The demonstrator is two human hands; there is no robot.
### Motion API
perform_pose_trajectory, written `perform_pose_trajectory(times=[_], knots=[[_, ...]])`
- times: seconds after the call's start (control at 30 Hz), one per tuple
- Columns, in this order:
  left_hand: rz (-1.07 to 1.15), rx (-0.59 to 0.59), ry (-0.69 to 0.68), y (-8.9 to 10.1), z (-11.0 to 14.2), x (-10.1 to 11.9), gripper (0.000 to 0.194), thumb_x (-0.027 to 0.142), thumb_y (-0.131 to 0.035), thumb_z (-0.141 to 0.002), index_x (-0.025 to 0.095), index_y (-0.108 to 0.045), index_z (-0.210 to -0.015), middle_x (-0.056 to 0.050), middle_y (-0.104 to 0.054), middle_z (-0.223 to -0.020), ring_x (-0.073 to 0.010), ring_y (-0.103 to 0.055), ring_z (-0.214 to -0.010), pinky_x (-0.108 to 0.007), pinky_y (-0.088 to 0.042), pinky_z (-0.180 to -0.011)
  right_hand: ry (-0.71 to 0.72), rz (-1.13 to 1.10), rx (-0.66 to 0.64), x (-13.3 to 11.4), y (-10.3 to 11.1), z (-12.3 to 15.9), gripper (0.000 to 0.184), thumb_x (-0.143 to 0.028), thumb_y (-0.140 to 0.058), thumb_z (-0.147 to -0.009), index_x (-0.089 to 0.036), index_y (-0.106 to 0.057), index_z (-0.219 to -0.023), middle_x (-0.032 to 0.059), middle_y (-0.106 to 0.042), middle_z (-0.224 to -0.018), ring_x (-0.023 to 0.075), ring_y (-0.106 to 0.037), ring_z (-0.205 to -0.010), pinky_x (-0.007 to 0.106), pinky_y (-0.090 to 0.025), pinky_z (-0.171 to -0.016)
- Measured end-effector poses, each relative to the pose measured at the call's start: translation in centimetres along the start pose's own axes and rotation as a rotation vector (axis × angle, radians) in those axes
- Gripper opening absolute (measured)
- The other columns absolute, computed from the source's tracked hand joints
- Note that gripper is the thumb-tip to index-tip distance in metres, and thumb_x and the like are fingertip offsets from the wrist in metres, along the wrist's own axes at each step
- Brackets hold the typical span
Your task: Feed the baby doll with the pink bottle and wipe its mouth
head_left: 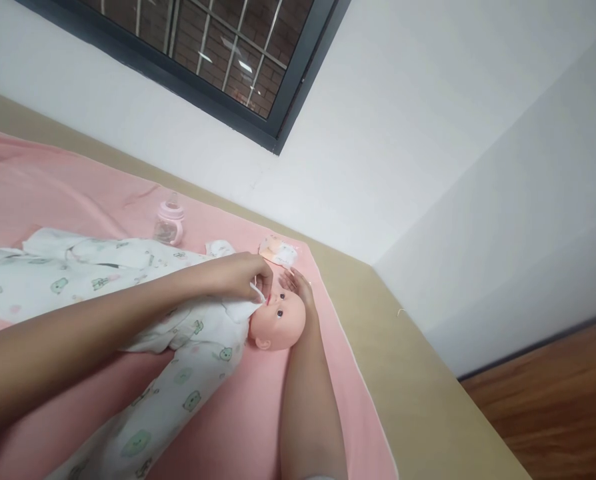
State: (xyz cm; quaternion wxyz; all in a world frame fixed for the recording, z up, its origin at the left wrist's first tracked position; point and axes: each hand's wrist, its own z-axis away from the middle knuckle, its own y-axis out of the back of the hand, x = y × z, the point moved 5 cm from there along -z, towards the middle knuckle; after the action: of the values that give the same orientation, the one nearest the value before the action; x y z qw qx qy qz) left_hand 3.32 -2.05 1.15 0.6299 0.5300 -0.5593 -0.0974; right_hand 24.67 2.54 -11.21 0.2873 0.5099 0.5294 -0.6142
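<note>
A baby doll (278, 323) in a white printed sleepsuit (188, 333) lies on a pink blanket (258, 413), its bare head toward the right. My left hand (243, 275) reaches across the doll's chest, fingers pinched on a small white wipe or cloth at the doll's mouth. Behind the doll's head, my right hand (298, 287) rests against it with the fingers stretched out.
A pink baby bottle (169, 223) stands on the blanket near the wall. A small pack of wipes (278, 252) lies just beyond the doll's head. The blanket covers a tan mattress (418, 373) whose edge drops to a wooden floor (553, 413) at right.
</note>
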Motion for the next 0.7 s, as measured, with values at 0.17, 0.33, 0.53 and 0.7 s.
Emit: perform_pose_trajectory(times=[0.17,0.33,0.53,0.7], knots=[[0.002,0.020,0.002,0.2,0.1,0.1,0.012,0.021,-0.058,-0.066,0.021,-0.066,-0.075,0.003,-0.069,-0.080,-0.0166,-0.061,-0.078,-0.024,-0.041,-0.063,-0.040,0.012,-0.003,0.3,0.1,-0.4,0.026,-0.037,-0.068,-0.072,-0.020,-0.063,-0.091,0.0032,-0.070,-0.087,0.0177,-0.064,-0.095,0.033,-0.053,-0.089],[-0.003,0.026,0.009,0.3,0.1,0.1,0.011,0.021,-0.058,-0.067,0.021,-0.067,-0.074,0.003,-0.068,-0.080,-0.0162,-0.061,-0.078,-0.023,-0.041,-0.063,-0.052,0.031,0.007,0.3,0.4,-0.8,0.026,-0.034,-0.068,-0.071,-0.020,-0.063,-0.093,0.0030,-0.070,-0.089,0.0159,-0.064,-0.093,0.032,-0.052,-0.089],[-0.016,0.064,0.029,0.6,0.1,-0.5,0.013,0.021,-0.057,-0.067,0.022,-0.066,-0.075,0.003,-0.068,-0.081,-0.0166,-0.060,-0.077,-0.023,-0.040,-0.061,-0.102,0.028,-0.002,1.0,0.7,-1.6,0.026,-0.034,-0.066,-0.072,-0.019,-0.062,-0.094,0.0030,-0.069,-0.087,0.0164,-0.065,-0.091,0.034,-0.053,-0.087],[-0.013,0.101,0.017,0.8,-0.1,-0.4,0.013,0.020,-0.057,-0.067,0.022,-0.067,-0.074,0.003,-0.069,-0.081,-0.0165,-0.061,-0.077,-0.023,-0.041,-0.062,-0.101,0.023,-0.011,1.1,0.7,-1.7,0.033,-0.036,-0.067,-0.071,-0.019,-0.061,-0.098,0.0039,-0.069,-0.092,0.0165,-0.065,-0.093,0.034,-0.053,-0.087]])
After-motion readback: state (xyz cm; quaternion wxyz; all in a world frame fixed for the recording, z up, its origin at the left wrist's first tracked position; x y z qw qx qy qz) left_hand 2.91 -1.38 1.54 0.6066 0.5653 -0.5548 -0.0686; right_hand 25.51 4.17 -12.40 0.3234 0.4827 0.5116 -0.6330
